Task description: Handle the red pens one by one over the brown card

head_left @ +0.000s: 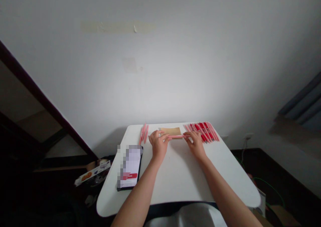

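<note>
A pink pen [177,137] lies level between my two hands, just above the white table [180,180]. My left hand [158,145] pinches its left end. At the other end, the fingers of my right hand [195,144] are closed on the pen. Behind it is a tan piece of paper or card [171,131], partly covered by my left fingers. To the right of my right hand, a row of pink and red pens [207,131] lies side by side. A few loose pink pens [144,133] rest left of my left hand.
A phone [130,168] with a lit, pixelated screen lies on the table's left side, near my left forearm. The wall [175,69] rises right behind the table. On the floor at left is a white box [92,174]; cables [243,150] run at right.
</note>
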Action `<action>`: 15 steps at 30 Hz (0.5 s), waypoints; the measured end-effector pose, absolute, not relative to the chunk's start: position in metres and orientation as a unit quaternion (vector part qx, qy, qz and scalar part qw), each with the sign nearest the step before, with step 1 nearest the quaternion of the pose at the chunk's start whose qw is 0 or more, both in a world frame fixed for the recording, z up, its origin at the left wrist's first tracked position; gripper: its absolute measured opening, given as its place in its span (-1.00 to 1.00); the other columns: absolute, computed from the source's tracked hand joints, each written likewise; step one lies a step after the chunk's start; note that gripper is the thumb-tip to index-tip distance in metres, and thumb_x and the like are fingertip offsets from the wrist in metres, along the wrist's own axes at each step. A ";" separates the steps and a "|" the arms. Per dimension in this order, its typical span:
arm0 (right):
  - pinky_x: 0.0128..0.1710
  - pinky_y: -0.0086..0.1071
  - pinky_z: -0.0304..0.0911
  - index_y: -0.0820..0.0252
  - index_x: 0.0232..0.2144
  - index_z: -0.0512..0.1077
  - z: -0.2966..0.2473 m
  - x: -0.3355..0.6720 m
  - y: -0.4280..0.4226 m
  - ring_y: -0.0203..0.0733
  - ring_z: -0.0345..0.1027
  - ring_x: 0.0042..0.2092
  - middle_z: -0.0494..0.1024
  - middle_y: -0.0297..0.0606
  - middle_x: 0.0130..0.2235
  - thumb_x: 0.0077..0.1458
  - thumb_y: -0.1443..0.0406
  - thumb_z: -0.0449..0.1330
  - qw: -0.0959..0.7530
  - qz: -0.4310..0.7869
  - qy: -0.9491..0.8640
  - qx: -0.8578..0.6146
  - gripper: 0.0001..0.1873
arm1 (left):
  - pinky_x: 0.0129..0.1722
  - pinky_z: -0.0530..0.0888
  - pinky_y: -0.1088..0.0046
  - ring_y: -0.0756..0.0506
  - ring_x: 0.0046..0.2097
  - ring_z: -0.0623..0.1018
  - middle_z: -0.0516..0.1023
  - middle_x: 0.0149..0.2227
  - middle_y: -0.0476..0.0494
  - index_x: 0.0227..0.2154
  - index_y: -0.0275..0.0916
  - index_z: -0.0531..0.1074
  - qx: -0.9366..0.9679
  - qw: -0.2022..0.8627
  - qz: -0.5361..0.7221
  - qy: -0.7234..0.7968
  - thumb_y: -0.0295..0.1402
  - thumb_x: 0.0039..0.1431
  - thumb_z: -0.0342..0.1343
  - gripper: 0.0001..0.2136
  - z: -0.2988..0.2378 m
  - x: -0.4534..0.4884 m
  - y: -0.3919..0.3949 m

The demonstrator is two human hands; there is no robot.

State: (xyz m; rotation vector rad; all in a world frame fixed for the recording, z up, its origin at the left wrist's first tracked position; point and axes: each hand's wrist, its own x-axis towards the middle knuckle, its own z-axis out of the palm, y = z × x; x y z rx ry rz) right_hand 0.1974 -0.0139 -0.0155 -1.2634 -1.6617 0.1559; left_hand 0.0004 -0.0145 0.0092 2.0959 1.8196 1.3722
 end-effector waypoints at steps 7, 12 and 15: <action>-0.11 -0.19 0.30 0.11 -0.18 0.41 -0.015 0.192 -0.011 -0.15 0.36 -0.18 0.49 -0.24 -0.20 -0.07 0.02 0.31 0.650 0.319 -0.526 -0.446 -0.55 | 0.12 0.23 0.06 -0.19 0.04 0.35 0.49 -0.12 -0.12 -0.39 -0.03 0.60 0.679 0.030 0.439 0.587 -0.31 -0.02 0.29 -0.92 0.005 0.001 -0.013; -0.08 -0.19 0.34 0.12 -0.33 0.41 -0.009 0.186 -0.013 -0.20 0.37 -0.19 0.48 -0.30 -0.26 -0.10 0.02 0.34 0.672 0.477 -0.422 -0.376 -0.62 | 0.15 0.21 0.03 -0.18 0.05 0.35 0.50 -0.11 -0.11 -0.41 -0.05 0.60 0.709 0.034 0.433 0.556 -0.29 -0.02 0.30 -0.93 0.002 0.005 -0.013; -0.05 -0.10 0.34 0.07 -0.33 0.39 -0.008 0.186 -0.014 -0.21 0.39 -0.21 0.48 -0.35 -0.29 -0.05 0.01 0.31 0.668 0.543 -0.387 -0.330 -0.66 | 0.15 0.20 0.04 -0.18 0.05 0.35 0.51 -0.11 -0.10 -0.40 -0.03 0.60 0.731 0.041 0.425 0.533 -0.24 -0.06 0.32 -0.89 0.000 0.005 -0.012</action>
